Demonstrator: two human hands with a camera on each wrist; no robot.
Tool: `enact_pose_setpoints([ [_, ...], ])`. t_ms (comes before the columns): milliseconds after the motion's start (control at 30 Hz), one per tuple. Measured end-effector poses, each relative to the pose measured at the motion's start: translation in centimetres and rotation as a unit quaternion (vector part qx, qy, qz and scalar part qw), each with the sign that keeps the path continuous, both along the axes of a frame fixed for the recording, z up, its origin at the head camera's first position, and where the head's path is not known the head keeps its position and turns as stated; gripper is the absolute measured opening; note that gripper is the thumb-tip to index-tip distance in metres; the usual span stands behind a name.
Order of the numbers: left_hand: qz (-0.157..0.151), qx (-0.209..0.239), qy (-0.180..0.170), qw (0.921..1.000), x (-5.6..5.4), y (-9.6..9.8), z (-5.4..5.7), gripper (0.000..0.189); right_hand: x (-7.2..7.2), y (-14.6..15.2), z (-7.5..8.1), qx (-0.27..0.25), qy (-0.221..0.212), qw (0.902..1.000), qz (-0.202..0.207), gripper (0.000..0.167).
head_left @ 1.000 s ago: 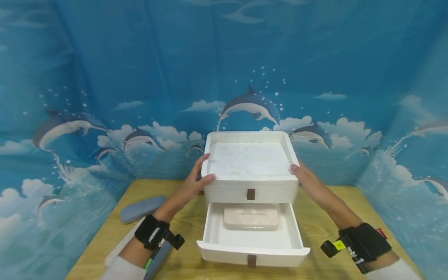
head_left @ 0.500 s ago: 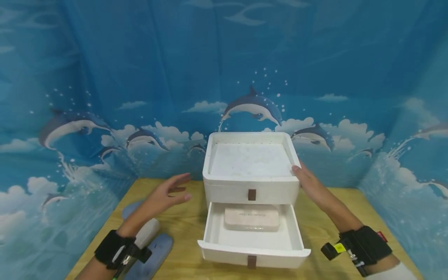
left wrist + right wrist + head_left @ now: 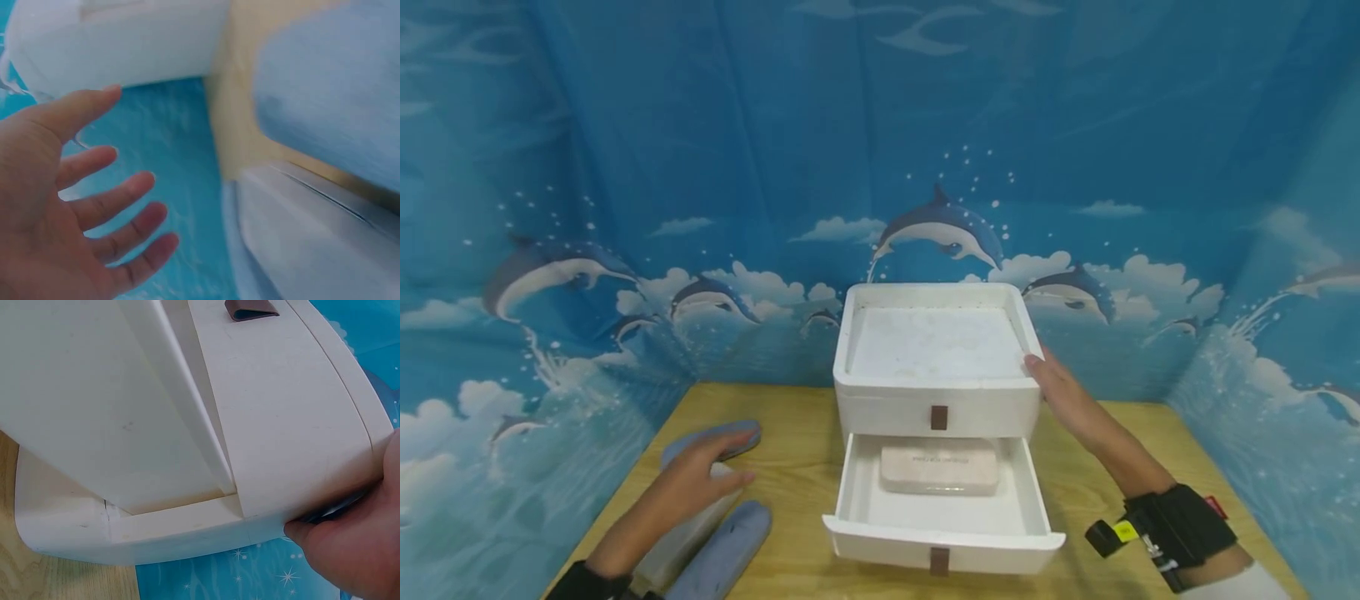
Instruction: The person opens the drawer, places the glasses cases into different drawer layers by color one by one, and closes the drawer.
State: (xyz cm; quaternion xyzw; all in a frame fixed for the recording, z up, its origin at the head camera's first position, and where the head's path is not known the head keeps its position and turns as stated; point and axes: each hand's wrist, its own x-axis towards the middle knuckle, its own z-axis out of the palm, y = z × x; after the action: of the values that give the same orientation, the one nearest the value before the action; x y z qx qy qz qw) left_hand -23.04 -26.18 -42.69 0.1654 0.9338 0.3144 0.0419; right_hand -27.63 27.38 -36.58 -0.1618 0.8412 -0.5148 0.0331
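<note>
A white two-drawer storage box stands mid-table, its lower drawer pulled out. Inside that drawer lies a pale pink glasses case. My right hand holds the box's upper right corner, thumb at the rim and the other fingers along the side. On the left, my left hand hovers with spread fingers over a whitish glasses case, holding nothing. Blue glasses cases lie on both sides of the whitish one: a nearer one and a farther one, partly hidden by the hand.
The wooden table is backed by a blue curtain printed with dolphins. The box's top is a shallow tray with a raised rim. Brown tabs serve as drawer pulls.
My left hand has let go of the box's left side and moved left and down to over the glasses cases. The right hand stays at the box's corner.
</note>
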Motion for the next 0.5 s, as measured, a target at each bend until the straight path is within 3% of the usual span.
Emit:
enact_pose_setpoints([
  [200, 0.039, -0.076, -0.030, 0.9959, 0.6, -2.6, -2.4, 0.068, 0.0, 0.1, -0.1, -0.003, 0.004, 1.0000, -0.006, 0.067],
  [367, 0.092, -0.140, -0.080, 0.9826, 1.1, -4.2, -4.0, 0.081, 0.1, 0.1, 0.0, -0.005, 0.004, 1.0000, 0.000, 0.066],
  [500, 0.108, -0.162, -0.101, 0.9756, 1.3, -4.8, -5.2, 0.089, 0.1, 0.2, 0.1, -0.009, 0.001, 1.0000, 0.004, 0.066],
])
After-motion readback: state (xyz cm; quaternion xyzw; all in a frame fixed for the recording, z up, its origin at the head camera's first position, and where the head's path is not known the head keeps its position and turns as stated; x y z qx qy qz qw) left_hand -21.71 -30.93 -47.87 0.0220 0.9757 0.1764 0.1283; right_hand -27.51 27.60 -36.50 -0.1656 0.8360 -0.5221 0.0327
